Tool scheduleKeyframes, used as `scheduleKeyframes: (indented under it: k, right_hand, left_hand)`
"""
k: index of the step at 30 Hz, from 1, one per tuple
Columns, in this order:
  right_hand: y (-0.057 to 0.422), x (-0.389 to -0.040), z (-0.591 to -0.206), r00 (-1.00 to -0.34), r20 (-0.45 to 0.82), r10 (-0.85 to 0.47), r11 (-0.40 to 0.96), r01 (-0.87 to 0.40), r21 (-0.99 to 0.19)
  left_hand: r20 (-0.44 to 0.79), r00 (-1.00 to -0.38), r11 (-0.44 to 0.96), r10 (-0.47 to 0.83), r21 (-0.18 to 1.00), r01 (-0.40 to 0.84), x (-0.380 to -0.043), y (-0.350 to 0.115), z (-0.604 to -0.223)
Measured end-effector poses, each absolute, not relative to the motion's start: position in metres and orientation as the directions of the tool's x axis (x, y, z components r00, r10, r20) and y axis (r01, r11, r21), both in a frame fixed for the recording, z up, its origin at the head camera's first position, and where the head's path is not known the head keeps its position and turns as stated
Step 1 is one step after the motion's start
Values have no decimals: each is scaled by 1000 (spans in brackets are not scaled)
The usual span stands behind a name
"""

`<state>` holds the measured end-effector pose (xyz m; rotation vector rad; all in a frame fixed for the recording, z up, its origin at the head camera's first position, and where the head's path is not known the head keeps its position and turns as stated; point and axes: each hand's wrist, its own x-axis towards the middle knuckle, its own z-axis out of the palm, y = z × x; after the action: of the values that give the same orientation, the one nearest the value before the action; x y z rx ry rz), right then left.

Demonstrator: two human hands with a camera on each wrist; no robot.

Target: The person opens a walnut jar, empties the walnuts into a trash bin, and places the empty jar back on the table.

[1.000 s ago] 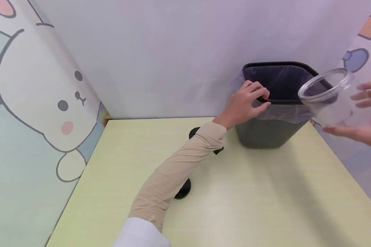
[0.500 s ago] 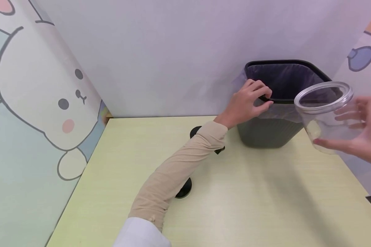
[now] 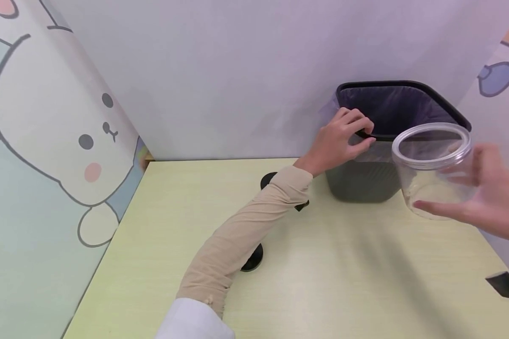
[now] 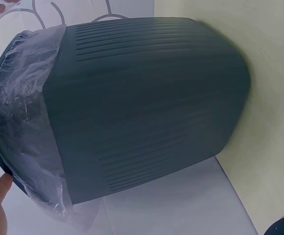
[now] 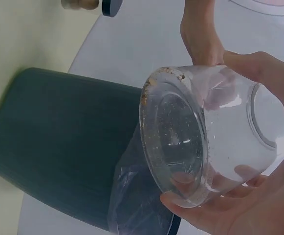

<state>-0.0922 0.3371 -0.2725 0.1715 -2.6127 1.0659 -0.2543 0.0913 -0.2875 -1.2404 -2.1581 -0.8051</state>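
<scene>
My left hand point(image 3: 341, 141) grips the near rim of a dark grey trash bin point(image 3: 360, 183), fingers over the edge and thumb outside. A thin translucent liner point(image 4: 24, 98) is folded over the bin's rim. Just right of the bin, my right hand point(image 3: 492, 197) holds a clear plastic jar point(image 3: 428, 188) from the side, thumb low on its wall. The jar is held nearly upright above the table, its open mouth up. Brown crumbs point(image 5: 146, 90) show at the edge of its base in the right wrist view.
Black round pieces point(image 3: 253, 259) lie on the pale yellow table point(image 3: 186, 226), partly hidden by my left sleeve point(image 3: 237, 245). A black item point(image 3: 505, 285) shows at the right edge. Walls with cartoon drawings stand left, right and behind the table.
My right hand has moved left and down with the jar, from the bin's right side to in front of it. The jar has turned more upright. My left hand stays on the rim.
</scene>
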Motion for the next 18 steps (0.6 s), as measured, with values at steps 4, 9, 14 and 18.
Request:
scheduleKeyframes:
  k: [4,9,14,18]
  right_hand:
    - [326,-93,-276,-924,381,-33,689,-297,-661]
    - [317,-91,-278,-922,379,-77,708,-319,-630]
    - [310,-91,-282,-922,375,-99,705,-331,-627]
    - [305,-91,-286,-918,372,-135,674,-360,-645]
  left_hand:
    - [686,-450,413,572,234,880,-254,91,-288]
    - [683,-456,416,571,238,878,-254,91,-288]
    - [682,-455,415,572,237,878,-253,91,-288]
    - [684,-454,415,571,236,879,-253,90,-288]
